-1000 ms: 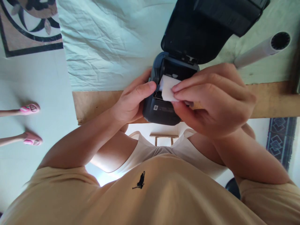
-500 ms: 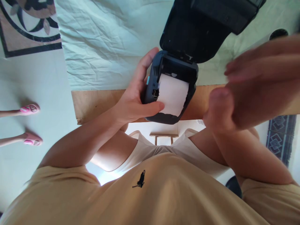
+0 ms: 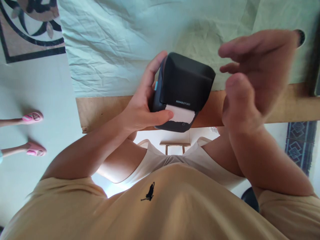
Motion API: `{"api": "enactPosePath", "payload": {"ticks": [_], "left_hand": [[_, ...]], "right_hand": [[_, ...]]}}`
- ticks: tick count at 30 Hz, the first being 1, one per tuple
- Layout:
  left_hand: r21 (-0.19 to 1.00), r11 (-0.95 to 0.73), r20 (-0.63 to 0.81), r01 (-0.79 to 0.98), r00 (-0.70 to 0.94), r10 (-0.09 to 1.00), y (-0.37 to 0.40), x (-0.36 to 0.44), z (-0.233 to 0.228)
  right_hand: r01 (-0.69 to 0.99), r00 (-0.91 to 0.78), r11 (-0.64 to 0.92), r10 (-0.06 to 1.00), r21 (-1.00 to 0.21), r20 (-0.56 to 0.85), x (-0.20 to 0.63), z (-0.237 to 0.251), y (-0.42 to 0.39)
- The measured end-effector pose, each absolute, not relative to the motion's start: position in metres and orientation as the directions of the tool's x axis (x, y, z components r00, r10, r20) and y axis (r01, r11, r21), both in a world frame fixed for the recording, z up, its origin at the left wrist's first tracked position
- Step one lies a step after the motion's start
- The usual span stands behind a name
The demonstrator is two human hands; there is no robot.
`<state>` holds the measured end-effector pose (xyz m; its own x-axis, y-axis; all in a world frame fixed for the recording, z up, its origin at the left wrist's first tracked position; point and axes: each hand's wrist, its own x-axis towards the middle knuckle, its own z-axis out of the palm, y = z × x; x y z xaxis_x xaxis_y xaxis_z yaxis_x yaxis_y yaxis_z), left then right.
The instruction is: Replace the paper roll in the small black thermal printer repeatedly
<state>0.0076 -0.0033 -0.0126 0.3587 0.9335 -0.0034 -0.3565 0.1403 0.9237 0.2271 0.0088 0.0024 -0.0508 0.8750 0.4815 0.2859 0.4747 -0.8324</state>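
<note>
A dark label printer (image 3: 187,78) with its lid down sits in my left hand (image 3: 145,103), above the table's front edge. My left fingers wrap its left side, and the thumb presses on the white paper strip (image 3: 182,114) that sticks out below the lid. Beside the printer's right side, apart from it, my right hand (image 3: 255,73) hovers with its fingers spread and nothing in them. The paper roll inside is hidden by the lid.
A wrinkled pale green cloth (image 3: 112,43) covers the table, leaving a bare wooden edge (image 3: 105,108) at the front. A dark object (image 3: 318,76) stands at the far right. Another person's feet in pink sandals (image 3: 33,117) show on the floor at left.
The printer's lid has swung down from raised to shut, covering the paper roll except its end. My right hand has shifted slightly and stays free. My left hand keeps its hold.
</note>
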Motion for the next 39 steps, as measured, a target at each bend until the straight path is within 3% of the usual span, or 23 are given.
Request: {"api": "enactPosePath", "payload": {"ticks": [6, 11, 16, 19, 22, 26, 27, 29, 32, 39], "left_hand": [[0.866, 0.278, -0.176, -0.416, 0.269, 0.947, -0.002, 0.027, 0.003], [0.835, 0.387, -0.313, -0.39, 0.242, 0.919, 0.014, 0.034, 0.007], [0.838, 0.382, -0.314, -0.39, 0.228, 0.922, 0.008, 0.029, 0.007], [0.864, 0.317, -0.241, -0.39, 0.232, 0.942, -0.002, 0.028, 0.007], [0.867, 0.21, -0.141, -0.452, 0.181, 0.973, -0.006, 0.033, 0.008], [0.838, 0.222, -0.127, -0.499, 0.217, 0.968, -0.002, 0.033, 0.004], [0.838, 0.223, -0.163, -0.498, 0.162, 0.973, -0.002, 0.031, 0.001], [0.831, 0.308, -0.224, -0.463, 0.227, 0.948, -0.001, 0.026, -0.005], [0.832, 0.358, -0.304, -0.424, 0.193, 0.933, -0.003, 0.022, -0.012], [0.86, 0.283, -0.274, -0.424, 0.083, 0.958, -0.001, 0.028, -0.005]], "right_hand": [[0.293, -0.356, 0.555, 0.819, -0.779, 0.45, 0.23, -0.003, 0.008], [0.359, -0.401, 0.604, 0.789, -0.712, 0.467, 0.231, -0.005, 0.013], [0.366, -0.408, 0.654, 0.752, -0.663, 0.517, 0.231, -0.009, 0.016], [0.374, -0.404, 0.659, 0.749, -0.652, 0.525, 0.231, -0.012, 0.016], [0.374, -0.392, 0.635, 0.769, -0.676, 0.505, 0.23, -0.014, 0.016], [0.358, -0.381, 0.581, 0.805, -0.731, 0.454, 0.23, -0.015, 0.016], [0.35, -0.379, 0.583, 0.804, -0.733, 0.459, 0.23, -0.014, 0.016], [0.334, -0.38, 0.59, 0.798, -0.735, 0.467, 0.231, -0.012, 0.016], [0.322, -0.396, 0.574, 0.804, -0.753, 0.444, 0.232, -0.008, 0.015], [0.306, -0.416, 0.569, 0.801, -0.763, 0.43, 0.23, -0.007, 0.015]]}}
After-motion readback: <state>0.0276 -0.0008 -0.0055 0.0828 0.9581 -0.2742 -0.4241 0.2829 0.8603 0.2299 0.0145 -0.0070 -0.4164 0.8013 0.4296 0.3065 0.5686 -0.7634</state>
